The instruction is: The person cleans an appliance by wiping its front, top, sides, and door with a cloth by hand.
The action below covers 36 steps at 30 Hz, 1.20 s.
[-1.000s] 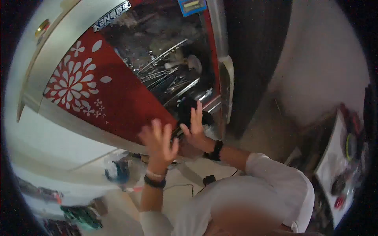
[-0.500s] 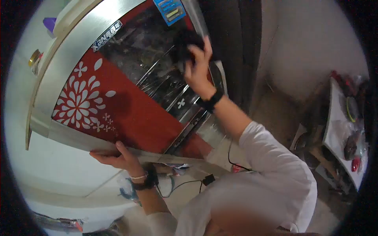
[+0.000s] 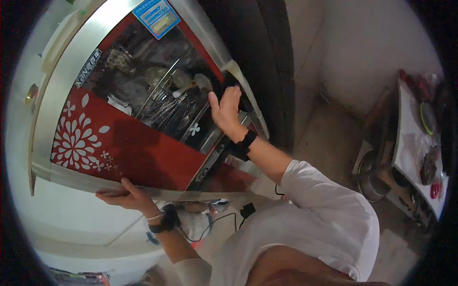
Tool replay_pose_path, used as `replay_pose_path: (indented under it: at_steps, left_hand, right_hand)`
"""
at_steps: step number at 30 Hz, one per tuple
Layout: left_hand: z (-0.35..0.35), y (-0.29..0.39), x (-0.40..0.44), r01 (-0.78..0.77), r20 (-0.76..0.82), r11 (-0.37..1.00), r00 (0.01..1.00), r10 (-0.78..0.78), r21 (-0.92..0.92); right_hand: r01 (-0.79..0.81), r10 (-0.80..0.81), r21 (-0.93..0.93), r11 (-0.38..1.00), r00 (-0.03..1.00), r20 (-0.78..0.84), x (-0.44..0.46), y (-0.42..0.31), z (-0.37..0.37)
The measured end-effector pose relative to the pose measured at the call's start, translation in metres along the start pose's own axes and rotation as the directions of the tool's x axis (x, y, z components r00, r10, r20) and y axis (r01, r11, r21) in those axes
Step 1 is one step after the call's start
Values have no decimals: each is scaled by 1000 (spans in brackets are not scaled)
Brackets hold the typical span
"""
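A cabinet with a red and dark glass front (image 3: pixel 157 159) and a silver frame stands before me, tilted in view. White flower shapes mark its red part, and a blue label (image 3: pixel 156 18) is at the top. Metal racks or utensils (image 3: pixel 164 102) show behind the glass. My left hand (image 3: pixel 128 196) lies against the silver lower edge, thumb and fingers apart. My right hand (image 3: pixel 226 110) is at the cabinet's right edge, near the handle, with its fingertips against something dark that I cannot make out.
A white shelf (image 3: pixel 405 143) with bagged items is on the right, with a metal pot (image 3: pixel 373 178) beside it. A black plug and cable (image 3: pixel 247 209) lie below the cabinet. A pale wall (image 3: pixel 372 57) rises at the right.
Both hands were raised together before the cabinet; they have since parted, the left to the lower edge, the right up over the glass and then to the right edge.
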State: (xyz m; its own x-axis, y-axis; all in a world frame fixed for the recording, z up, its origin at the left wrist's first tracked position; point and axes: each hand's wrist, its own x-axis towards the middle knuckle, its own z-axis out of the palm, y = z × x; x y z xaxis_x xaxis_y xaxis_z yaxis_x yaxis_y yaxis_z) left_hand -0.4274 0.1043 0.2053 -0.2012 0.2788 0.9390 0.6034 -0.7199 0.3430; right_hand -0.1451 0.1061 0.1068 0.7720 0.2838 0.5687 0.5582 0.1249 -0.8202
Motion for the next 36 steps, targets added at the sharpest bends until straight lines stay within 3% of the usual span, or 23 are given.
replay_pose_path:
  at_steps: [2, 4, 5, 6, 8, 12, 14, 16, 18, 19, 22, 24, 25, 27, 28, 30, 31, 36]
  left_hand:
    - [0, -1, 0, -13, 4, 1000, 1000, 13, 24]
    - [-1, -3, -1, -17, 0, 999, 1000, 17, 35]
    - [0, -3, 0, -23, -7, 999, 1000, 23, 40]
    - [2, -2, 0, -17, -8, 999, 1000, 18, 32]
    - [1, 0, -1, 21, -21, 999, 1000, -21, 29]
    - [-1, -3, 0, -50, -6, 997, 999, 51, 50]
    - [-3, -1, 1, -34, 22, 995, 999, 32, 94]
    - [-1, -3, 0, -12, 4, 998, 1000, 12, 55]
    - [-1, -4, -2, 6, -17, 1000, 1000, -6, 22]
    - [0, -5, -1, 16, -24, 1000, 1000, -16, 7]
    - [2, -7, 1, 17, -35, 1000, 999, -18, -7]
    - [0, -6, -1, 21, -20, 1000, 1000, -20, 5]
    - [0, -3, -1, 28, -20, 1000, 999, -28, -6]
    - [-1, 1, 0, 37, -7, 999, 999, -37, -15]
    - [-1, 4, 0, 43, -5, 999, 999, -43, 9]
    - [-1, 5, 1, 48, -16, 998, 999, -48, 27]
    - [-1, 2, 1, 29, -21, 999, 999, -28, 46]
    - [0, -1, -2, 15, -38, 1000, 999, -14, 14]
  right_hand:
    - [-9, 9, -29, 1000, 1000, -2, -2, 7, -2]
    - [57, -56, -12, 998, 993, 105, -18, 28, -12]
    - [-40, 37, 22, 999, 992, 121, -29, 33, -17]
    - [-35, 33, 15, 999, 993, 117, -44, 46, -16]
    - [-70, 49, 181, 981, 992, 120, -75, 81, -11]
    - [6, -15, 49, 999, 982, 186, -79, 81, -48]
    - [33, -82, 363, 931, 990, 119, -44, 40, -87]
    - [226, -219, 278, 934, 974, -54, -11, 27, -103]
    - [346, -344, -44, 937, 938, 49, 21, 24, -92]
    - [349, -347, -41, 936, 936, 51, 32, 18, -86]
    - [266, -251, -88, 960, 956, 153, 68, -4, -70]
    - [101, 4, -292, 951, 942, 337, 92, -13, -68]
    - [95, 13, -296, 951, 939, 344, 107, -16, -69]
    - [31, 216, -422, 906, 824, 524, 127, -18, -73]
    - [32, 218, -426, 904, 823, 524, 122, -18, -74]
    - [72, 71, -359, 931, 926, 371, 99, -16, -73]
    - [203, -145, -311, 928, 969, 199, 80, -1, -64]
    - [314, -304, -140, 939, 948, 89, 36, 24, -72]
